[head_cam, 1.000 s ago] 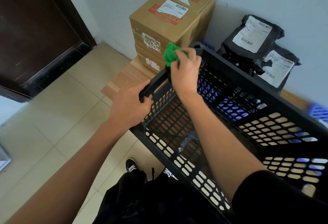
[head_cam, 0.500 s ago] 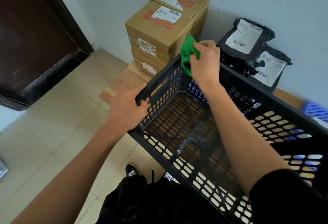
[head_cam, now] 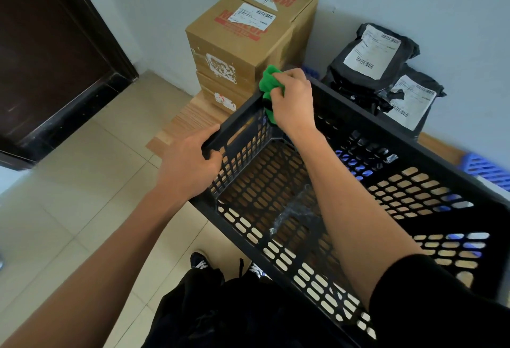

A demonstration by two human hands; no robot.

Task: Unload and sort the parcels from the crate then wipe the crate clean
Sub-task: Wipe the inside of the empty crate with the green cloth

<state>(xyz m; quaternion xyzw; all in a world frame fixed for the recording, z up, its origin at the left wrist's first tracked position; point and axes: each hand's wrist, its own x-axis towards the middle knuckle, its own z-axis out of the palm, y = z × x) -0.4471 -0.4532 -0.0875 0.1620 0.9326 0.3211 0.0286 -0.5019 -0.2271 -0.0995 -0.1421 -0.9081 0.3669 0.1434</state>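
A black perforated plastic crate (head_cam: 414,171) stands on a low wooden platform in front of me, with a scrap of clear plastic film (head_cam: 292,209) on its floor. My left hand (head_cam: 190,160) grips the handle slot of the crate's left end wall. My right hand (head_cam: 292,99) holds a crumpled green cloth (head_cam: 269,82) pressed over the crate's far left corner rim. Cardboard boxes (head_cam: 242,41) with labels are stacked against the wall behind that corner. Black mailer bags (head_cam: 378,63) with white labels lean on the wall to the right.
A dark wooden door (head_cam: 49,52) is at the left. Beige floor tiles (head_cam: 82,182) lie to the left of the platform. A blue crate (head_cam: 485,168) shows at the right edge, and another blue one shows through the black crate's far wall. My shoes (head_cam: 198,260) are below.
My right hand has slid the green cloth along the rim, from the left end wall onto the far corner. My left hand keeps its grip on the handle.
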